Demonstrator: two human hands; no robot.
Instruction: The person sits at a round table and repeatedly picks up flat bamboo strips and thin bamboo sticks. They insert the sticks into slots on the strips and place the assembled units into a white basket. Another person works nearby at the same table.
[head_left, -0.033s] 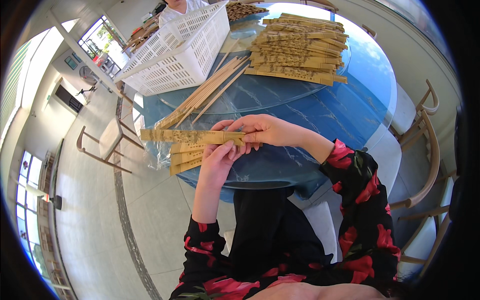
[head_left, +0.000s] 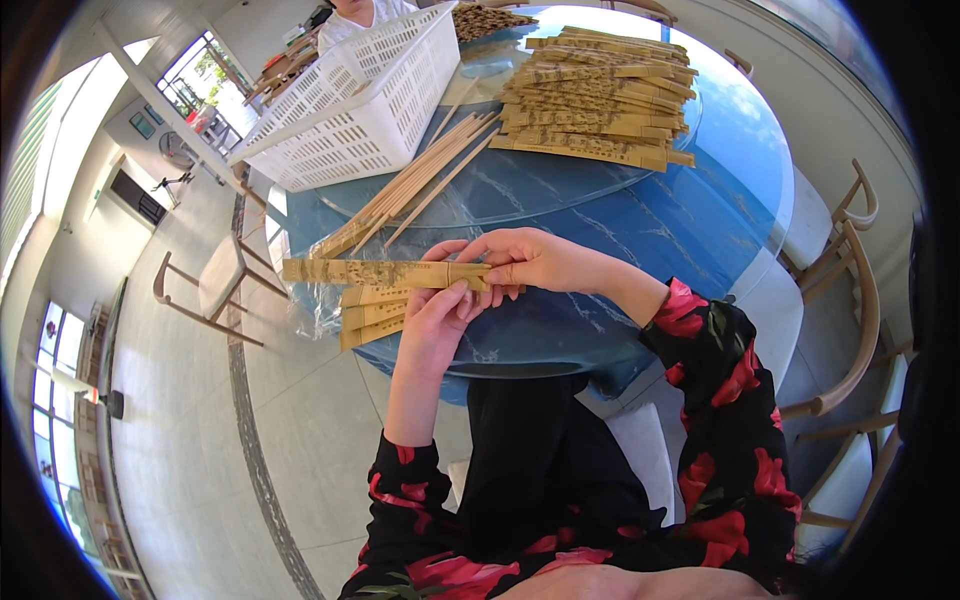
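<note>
A long brown paper chopstick sleeve [head_left: 370,272] with dark print lies level across my fingers, above the near edge of the table. My left hand [head_left: 440,308] pinches it from below near its right end, thumb on top. At that same end, my right hand [head_left: 525,262] grips the sleeve between thumb and fingers. Whether chopsticks are inside is hidden. Beneath it, several more paper sleeves [head_left: 372,318] lie fanned at the table edge. Beyond my hands is a loose bunch of bare wooden chopsticks [head_left: 425,178], partly on clear plastic film [head_left: 318,300].
A white slatted plastic basket [head_left: 340,140] stands at the far left of the blue-covered table [head_left: 600,225]. A big pile of brown sleeves [head_left: 600,100] lies at the far right. Behind sits a brown heap [head_left: 488,20] and a person in white [head_left: 360,20]. Wooden chairs [head_left: 222,275] surround the table.
</note>
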